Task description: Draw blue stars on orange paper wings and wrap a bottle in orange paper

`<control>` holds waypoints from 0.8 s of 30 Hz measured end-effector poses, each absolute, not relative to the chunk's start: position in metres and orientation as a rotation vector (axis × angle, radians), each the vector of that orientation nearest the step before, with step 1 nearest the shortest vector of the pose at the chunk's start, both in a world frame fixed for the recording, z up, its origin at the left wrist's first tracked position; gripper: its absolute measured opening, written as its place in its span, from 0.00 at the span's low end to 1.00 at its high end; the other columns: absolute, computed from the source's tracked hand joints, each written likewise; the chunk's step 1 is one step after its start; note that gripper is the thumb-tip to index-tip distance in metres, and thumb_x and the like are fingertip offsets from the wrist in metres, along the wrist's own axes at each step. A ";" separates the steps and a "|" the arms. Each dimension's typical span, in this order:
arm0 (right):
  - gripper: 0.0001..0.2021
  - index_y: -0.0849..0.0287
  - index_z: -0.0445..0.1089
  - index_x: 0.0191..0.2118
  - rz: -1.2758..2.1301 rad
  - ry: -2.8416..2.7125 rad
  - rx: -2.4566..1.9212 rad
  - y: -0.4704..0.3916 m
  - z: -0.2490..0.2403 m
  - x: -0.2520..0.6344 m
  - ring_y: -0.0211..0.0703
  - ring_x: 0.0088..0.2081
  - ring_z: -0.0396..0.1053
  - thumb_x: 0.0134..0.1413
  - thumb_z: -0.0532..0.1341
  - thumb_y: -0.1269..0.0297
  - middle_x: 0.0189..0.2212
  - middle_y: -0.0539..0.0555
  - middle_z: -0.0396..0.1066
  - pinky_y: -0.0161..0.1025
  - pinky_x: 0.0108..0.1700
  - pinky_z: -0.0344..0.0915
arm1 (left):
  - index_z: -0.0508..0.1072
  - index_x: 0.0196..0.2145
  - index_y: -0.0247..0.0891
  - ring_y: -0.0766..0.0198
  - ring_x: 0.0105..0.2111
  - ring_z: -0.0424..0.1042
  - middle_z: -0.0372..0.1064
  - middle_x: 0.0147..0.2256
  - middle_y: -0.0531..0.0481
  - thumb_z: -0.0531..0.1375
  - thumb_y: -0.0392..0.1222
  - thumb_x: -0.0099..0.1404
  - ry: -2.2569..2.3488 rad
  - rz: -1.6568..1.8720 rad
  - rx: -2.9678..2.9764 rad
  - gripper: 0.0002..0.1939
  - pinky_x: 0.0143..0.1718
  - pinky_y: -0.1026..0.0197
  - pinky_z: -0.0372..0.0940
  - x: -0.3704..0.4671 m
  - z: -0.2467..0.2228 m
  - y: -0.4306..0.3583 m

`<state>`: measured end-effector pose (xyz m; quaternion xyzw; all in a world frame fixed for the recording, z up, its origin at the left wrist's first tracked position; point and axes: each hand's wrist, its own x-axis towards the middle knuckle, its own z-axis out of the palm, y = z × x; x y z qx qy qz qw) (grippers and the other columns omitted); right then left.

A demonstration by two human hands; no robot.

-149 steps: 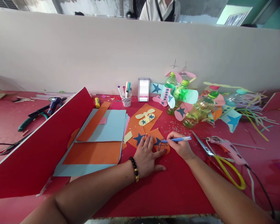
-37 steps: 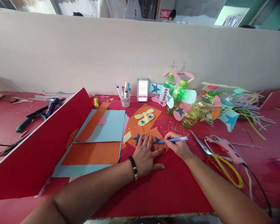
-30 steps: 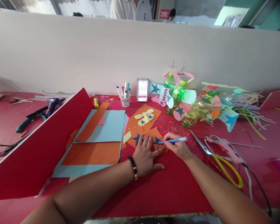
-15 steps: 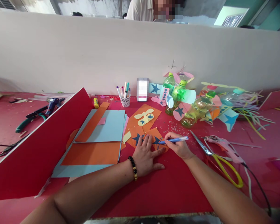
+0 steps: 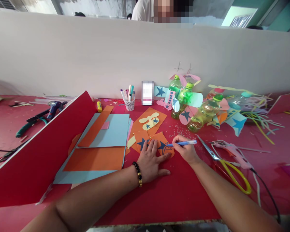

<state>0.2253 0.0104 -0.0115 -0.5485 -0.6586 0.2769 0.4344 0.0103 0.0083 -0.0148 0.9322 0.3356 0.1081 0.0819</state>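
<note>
My left hand (image 5: 151,162) lies flat with its fingers spread, pressing on orange paper pieces. One orange piece (image 5: 157,137) carries a star (image 5: 162,146), partly filled in dark blue and partly only outlined. Another dark blue star (image 5: 142,144) shows just left of my fingertips. In my right hand (image 5: 185,149) is a blue marker (image 5: 183,143), its tip at the right side of the outlined star. Above my hands, cream paper cutouts (image 5: 151,123) with small blue stars rest on a larger orange sheet (image 5: 158,116).
Scissors (image 5: 214,154) and a pink glue gun (image 5: 234,153) lie to the right. Behind them stand decorated plastic bottles (image 5: 205,111). Blue and orange sheets (image 5: 111,129) are stacked left, beside a red divider (image 5: 48,148). A marker cup (image 5: 129,104) stands at the back.
My right hand and the marker have shifted slightly right, with the tip now farther along the star. The left hand stays in place.
</note>
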 end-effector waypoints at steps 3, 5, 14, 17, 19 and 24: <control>0.04 0.57 0.64 0.29 0.741 -1.699 -1.307 0.009 -0.010 0.224 0.38 0.26 0.61 0.54 0.57 0.66 0.24 0.48 0.64 0.36 0.29 0.58 | 0.58 0.61 0.61 0.38 0.63 0.45 0.46 0.64 0.42 0.46 0.74 0.59 1.001 0.324 2.786 0.36 0.58 0.33 0.39 0.010 -0.015 0.008; 0.04 0.57 0.65 0.29 0.769 -1.734 -1.285 0.009 -0.009 0.223 0.38 0.26 0.61 0.54 0.57 0.66 0.24 0.48 0.64 0.36 0.29 0.57 | 0.59 0.61 0.61 0.38 0.63 0.44 0.46 0.64 0.42 0.46 0.74 0.59 1.002 0.334 2.790 0.36 0.59 0.33 0.39 0.010 -0.015 0.008; 0.05 0.57 0.63 0.27 0.692 -1.623 -1.390 0.011 -0.012 0.225 0.38 0.25 0.61 0.53 0.57 0.67 0.21 0.48 0.62 0.36 0.28 0.58 | 0.58 0.61 0.60 0.39 0.63 0.45 0.46 0.64 0.43 0.47 0.74 0.59 1.010 0.300 2.799 0.36 0.59 0.34 0.38 0.010 -0.013 0.008; 0.05 0.57 0.64 0.27 0.713 -1.648 -1.347 0.009 -0.009 0.224 0.38 0.25 0.61 0.53 0.57 0.67 0.22 0.48 0.63 0.36 0.29 0.58 | 0.58 0.61 0.60 0.39 0.62 0.46 0.47 0.64 0.43 0.47 0.74 0.59 1.015 0.302 2.805 0.36 0.59 0.34 0.38 0.010 -0.012 0.008; 0.05 0.57 0.64 0.28 0.735 -1.684 -1.308 0.008 -0.007 0.222 0.38 0.25 0.61 0.53 0.57 0.67 0.23 0.48 0.63 0.36 0.28 0.57 | 0.58 0.61 0.61 0.39 0.62 0.46 0.47 0.64 0.44 0.47 0.74 0.58 1.019 0.310 2.813 0.36 0.59 0.34 0.38 0.010 -0.013 0.008; 0.04 0.58 0.64 0.28 0.796 -1.724 -1.279 0.008 -0.005 0.220 0.37 0.23 0.58 0.53 0.57 0.66 0.22 0.47 0.62 0.35 0.26 0.55 | 0.59 0.61 0.61 0.39 0.63 0.45 0.46 0.64 0.43 0.47 0.74 0.58 1.017 0.319 2.812 0.36 0.59 0.34 0.38 0.010 -0.014 0.008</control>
